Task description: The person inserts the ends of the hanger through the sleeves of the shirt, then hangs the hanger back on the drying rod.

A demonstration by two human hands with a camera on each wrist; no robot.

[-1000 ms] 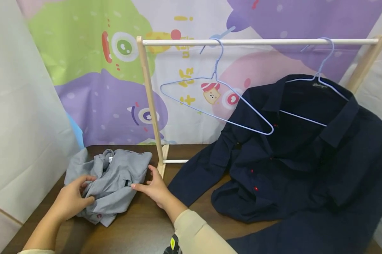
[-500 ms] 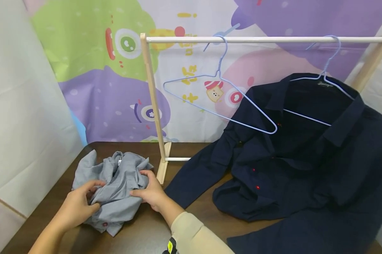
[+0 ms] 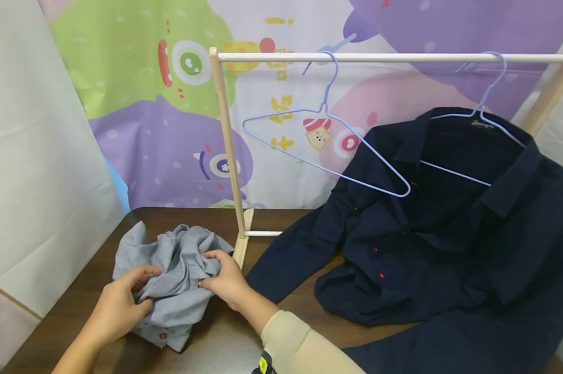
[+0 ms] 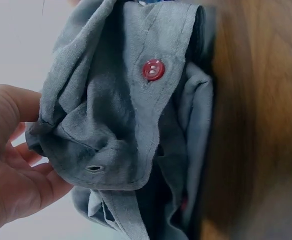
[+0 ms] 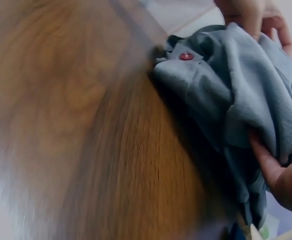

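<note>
A crumpled grey shirt [image 3: 180, 306] with red buttons lies bunched on the left of the table. My left hand [image 3: 122, 304] grips its left side, thumb and fingers curled into the cloth. On the right side of the bundle, my right hand [image 3: 228, 283] pinches a fold, its thumb pushed in under the fabric in the right wrist view. A red button [image 4: 153, 69] and a buttonhole [image 4: 95, 168] on the shirt's edge face the left wrist camera. The fingertips of both hands are partly hidden by the cloth.
A wooden clothes rack [image 3: 379, 57] stands behind and to the right. From its rail hang a bare blue wire hanger [image 3: 326, 106] and a navy shirt [image 3: 449, 280] on another hanger, its sleeves spread over the brown table [image 5: 96, 140]. A cartoon-printed cloth [image 3: 159, 150] covers the back.
The right hand has closed from beside the grey shirt onto its right edge. The bundle is gathered tighter and its folds have shifted. The head view has moved slightly.
</note>
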